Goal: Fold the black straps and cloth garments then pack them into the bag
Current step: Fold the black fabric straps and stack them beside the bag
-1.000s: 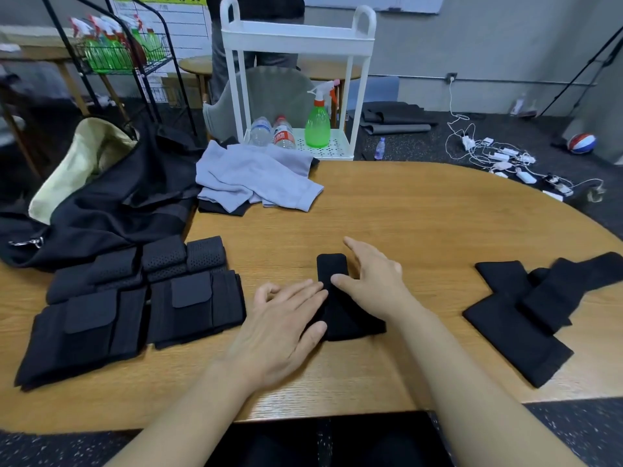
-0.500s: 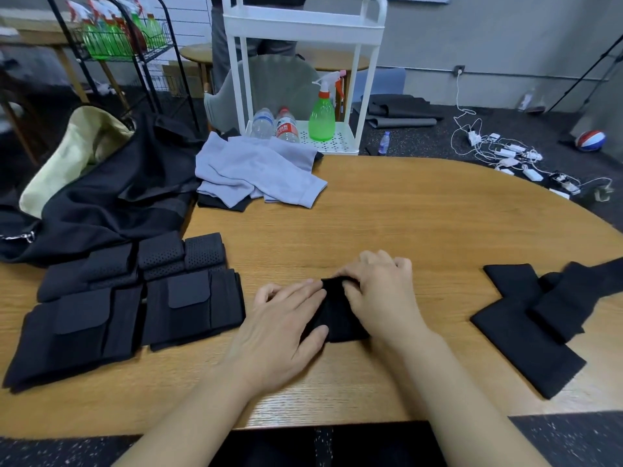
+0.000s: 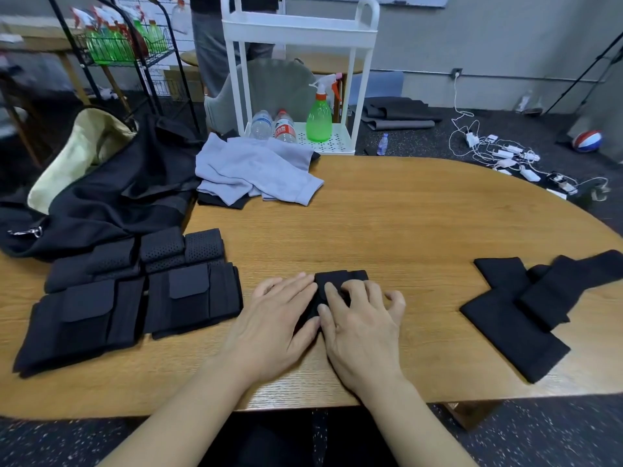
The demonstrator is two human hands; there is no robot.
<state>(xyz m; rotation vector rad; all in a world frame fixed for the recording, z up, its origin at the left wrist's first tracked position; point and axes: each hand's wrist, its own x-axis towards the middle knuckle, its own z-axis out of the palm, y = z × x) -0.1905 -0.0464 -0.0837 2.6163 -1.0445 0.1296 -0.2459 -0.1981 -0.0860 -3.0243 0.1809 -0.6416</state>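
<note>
Head view looks down on a long oval wooden table (image 3: 387, 214), with a large black fabric bag with a cream lining (image 3: 101, 183) slumped open at its far left end. Beside the bag lies a crumpled pale grey cloth garment (image 3: 253, 170), not yet folded. Nearer, on the left, a stack of folded black padded straps (image 3: 128, 288) sits in tidy rows, which suggests a good share of the folding is done. On the right, two flat black straps (image 3: 526, 308) lie crossed and loose, waiting. At the near middle, a small black strap (image 3: 340, 278) is being folded: the left hand (image 3: 276, 318) presses flat on it with fingers straight and together, while the right hand (image 3: 364, 321) presses with fingers spread and slightly bent. Nothing appears packed yet, so packing remains.
</note>
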